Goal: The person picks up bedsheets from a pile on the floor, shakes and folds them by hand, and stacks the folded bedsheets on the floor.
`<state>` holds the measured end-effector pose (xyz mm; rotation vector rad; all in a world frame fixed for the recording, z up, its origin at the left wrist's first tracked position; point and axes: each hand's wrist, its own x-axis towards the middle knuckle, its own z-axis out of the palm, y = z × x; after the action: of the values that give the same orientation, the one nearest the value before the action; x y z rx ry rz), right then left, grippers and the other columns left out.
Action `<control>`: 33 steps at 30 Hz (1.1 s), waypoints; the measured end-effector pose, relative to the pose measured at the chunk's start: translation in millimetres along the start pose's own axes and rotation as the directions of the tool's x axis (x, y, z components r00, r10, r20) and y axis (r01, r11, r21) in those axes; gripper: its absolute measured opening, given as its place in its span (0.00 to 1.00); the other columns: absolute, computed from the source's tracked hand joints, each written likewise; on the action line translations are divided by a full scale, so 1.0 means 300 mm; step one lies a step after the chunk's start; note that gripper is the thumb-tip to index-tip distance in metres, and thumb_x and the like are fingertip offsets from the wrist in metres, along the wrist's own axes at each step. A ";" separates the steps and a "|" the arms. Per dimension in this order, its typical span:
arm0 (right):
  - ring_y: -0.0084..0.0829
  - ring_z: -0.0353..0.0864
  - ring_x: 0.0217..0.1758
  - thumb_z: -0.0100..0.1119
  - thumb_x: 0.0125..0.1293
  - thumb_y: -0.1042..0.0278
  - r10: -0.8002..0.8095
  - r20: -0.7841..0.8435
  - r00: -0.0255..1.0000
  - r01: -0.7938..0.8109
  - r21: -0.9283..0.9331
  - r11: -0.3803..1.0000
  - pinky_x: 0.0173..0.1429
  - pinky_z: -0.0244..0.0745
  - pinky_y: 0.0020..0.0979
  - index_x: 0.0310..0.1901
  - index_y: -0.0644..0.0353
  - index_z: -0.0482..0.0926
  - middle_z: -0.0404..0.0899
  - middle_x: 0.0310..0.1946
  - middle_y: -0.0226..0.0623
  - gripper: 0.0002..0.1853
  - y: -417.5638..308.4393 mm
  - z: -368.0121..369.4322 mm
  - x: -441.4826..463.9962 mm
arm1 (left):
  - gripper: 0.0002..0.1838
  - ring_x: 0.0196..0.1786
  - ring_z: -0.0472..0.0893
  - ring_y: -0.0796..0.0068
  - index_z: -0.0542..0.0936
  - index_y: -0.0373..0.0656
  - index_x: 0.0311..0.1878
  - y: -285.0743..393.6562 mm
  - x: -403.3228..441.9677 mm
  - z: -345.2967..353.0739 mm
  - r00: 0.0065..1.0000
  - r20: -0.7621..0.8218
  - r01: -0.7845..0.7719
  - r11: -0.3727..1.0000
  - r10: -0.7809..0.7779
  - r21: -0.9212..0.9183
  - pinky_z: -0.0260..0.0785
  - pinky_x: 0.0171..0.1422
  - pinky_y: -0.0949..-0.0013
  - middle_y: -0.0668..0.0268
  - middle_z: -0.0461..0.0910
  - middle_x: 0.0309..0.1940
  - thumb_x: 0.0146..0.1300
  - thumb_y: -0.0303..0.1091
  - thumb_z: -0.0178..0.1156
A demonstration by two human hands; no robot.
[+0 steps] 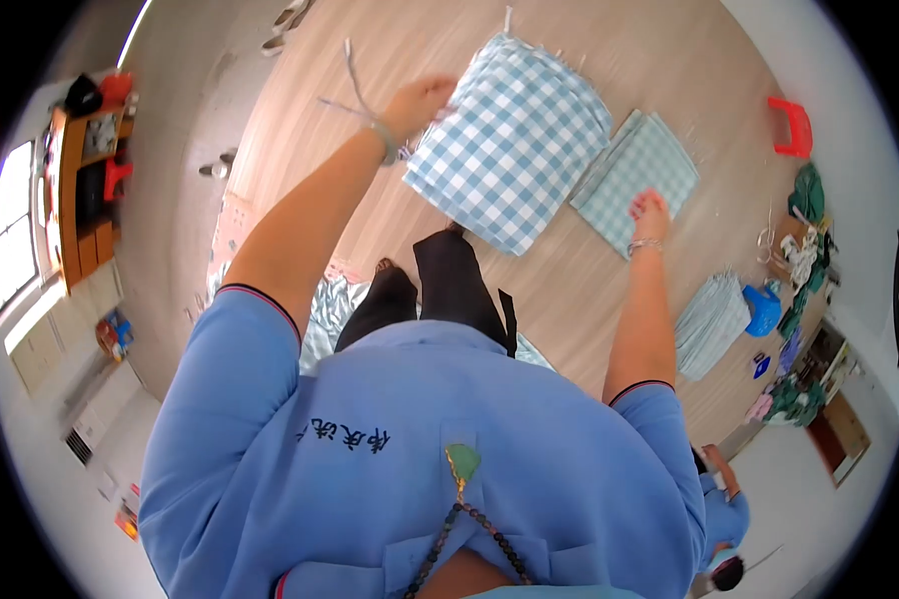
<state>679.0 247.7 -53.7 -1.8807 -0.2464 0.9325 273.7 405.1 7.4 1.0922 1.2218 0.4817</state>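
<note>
A thick folded stack of blue-and-white checkered cloth point(519, 135) lies on the wood-patterned surface before me. At its left edge is my left hand point(425, 102), slightly blurred, fingers reaching toward the cloth; I cannot tell whether they touch it. Pale fabric strips point(353, 95) hang out from around my left wrist. My right hand point(649, 210) is over a smaller folded piece of pale green checkered cloth point(641, 165), with its fingers loosely curled and apart and nothing visible in them. A bracelet circles my right wrist.
To the right sit gathered pale cloth point(711, 324), a blue plastic stool point(762, 310) and a red stool point(791, 127). Another person point(724, 509) is at lower right. Shiny pale fabric point(330, 319) lies by my legs. Shelves point(75, 200) stand at far left.
</note>
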 end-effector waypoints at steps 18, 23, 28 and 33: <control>0.24 0.72 0.19 0.49 0.57 0.63 0.474 0.709 0.523 0.682 -0.681 0.266 0.20 0.67 0.25 0.36 0.56 0.72 0.74 0.23 0.31 0.09 0.160 0.837 -0.789 | 0.17 0.33 0.75 0.78 0.72 0.49 0.46 -1.168 -1.920 0.061 0.529 -0.536 0.046 0.652 -0.658 -0.757 0.67 0.34 0.72 0.70 0.75 0.37 0.57 0.46 0.51; 0.25 0.72 0.21 0.49 0.57 0.64 0.474 0.776 0.416 0.757 -0.584 0.292 0.21 0.67 0.26 0.38 0.57 0.71 0.74 0.24 0.33 0.09 0.298 1.194 -1.370 | 0.16 0.30 0.75 0.77 0.72 0.46 0.44 -1.408 -2.280 0.425 0.277 -0.525 -0.173 0.496 -0.805 -0.851 0.66 0.27 0.72 0.70 0.75 0.35 0.56 0.43 0.51; 0.22 0.74 0.25 0.52 0.57 0.62 0.737 0.674 -0.038 0.971 -0.151 0.188 0.26 0.69 0.24 0.37 0.58 0.72 0.76 0.26 0.32 0.10 0.680 1.358 -2.055 | 0.13 0.28 0.74 0.76 0.73 0.48 0.43 -1.585 -2.523 0.824 0.023 -0.198 -0.694 0.127 -0.980 -0.709 0.64 0.26 0.73 0.70 0.75 0.36 0.56 0.41 0.51; 0.19 0.73 0.28 0.51 0.58 0.59 0.810 0.496 -0.314 0.949 0.154 0.274 0.28 0.68 0.23 0.38 0.59 0.73 0.76 0.28 0.31 0.12 1.009 1.282 -2.720 | 0.13 0.30 0.73 0.78 0.72 0.49 0.42 -1.556 -2.509 0.970 -0.039 -0.002 -0.832 0.033 -0.999 -0.554 0.65 0.30 0.74 0.71 0.74 0.35 0.57 0.44 0.51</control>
<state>-213.4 -76.0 11.4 -0.3307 -3.2356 2.0838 180.3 -521.8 -29.7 -1.7420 1.5192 1.7393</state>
